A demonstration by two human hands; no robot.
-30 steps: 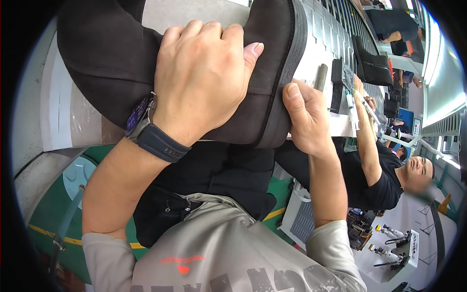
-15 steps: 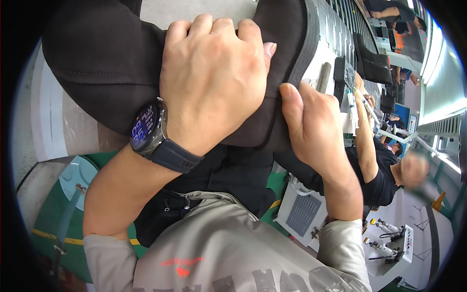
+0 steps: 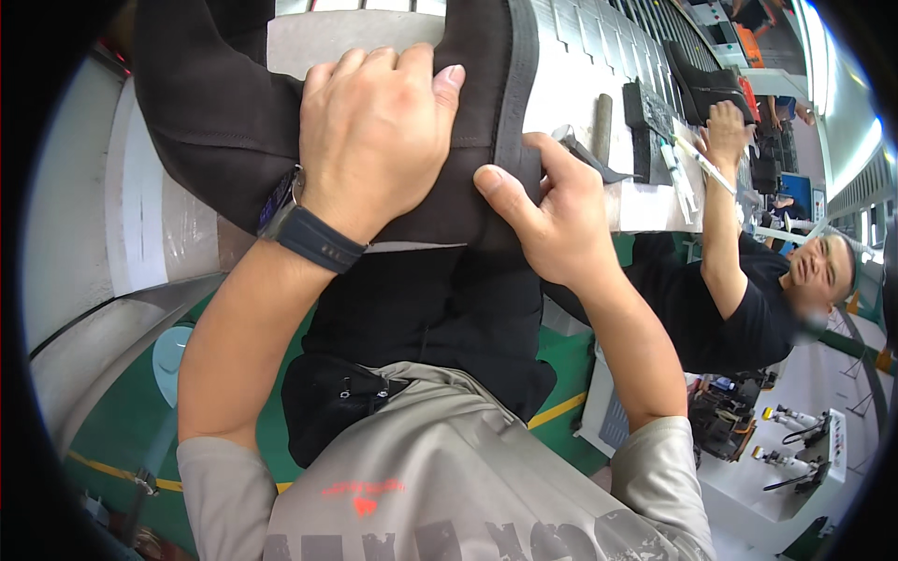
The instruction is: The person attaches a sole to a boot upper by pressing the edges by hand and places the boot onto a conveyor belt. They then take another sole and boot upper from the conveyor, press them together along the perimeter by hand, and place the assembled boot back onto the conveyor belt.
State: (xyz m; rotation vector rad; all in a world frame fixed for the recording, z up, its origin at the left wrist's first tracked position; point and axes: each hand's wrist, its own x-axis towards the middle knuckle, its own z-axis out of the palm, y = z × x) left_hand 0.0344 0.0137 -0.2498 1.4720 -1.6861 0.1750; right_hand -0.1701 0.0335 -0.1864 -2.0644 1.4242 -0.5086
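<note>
In the head view, your left hand (image 3: pixel 374 140) lies spread over the upper of a dark boot (image 3: pixel 224 112), fingers curled down on it, a watch (image 3: pixel 304 229) on that wrist. Your right hand (image 3: pixel 552 220) grips the boot's sole edge, thumb pressed against it. The boot sits in front of your chest at the edge of the grey workbench (image 3: pixel 580 84), where a co-worker (image 3: pixel 739 309) reaches up to another boot (image 3: pixel 706 84).

black boot (image 3: pixel 234 112), grey sole (image 3: pixel 517 84), green floor (image 3: pixel 122 421)
</note>
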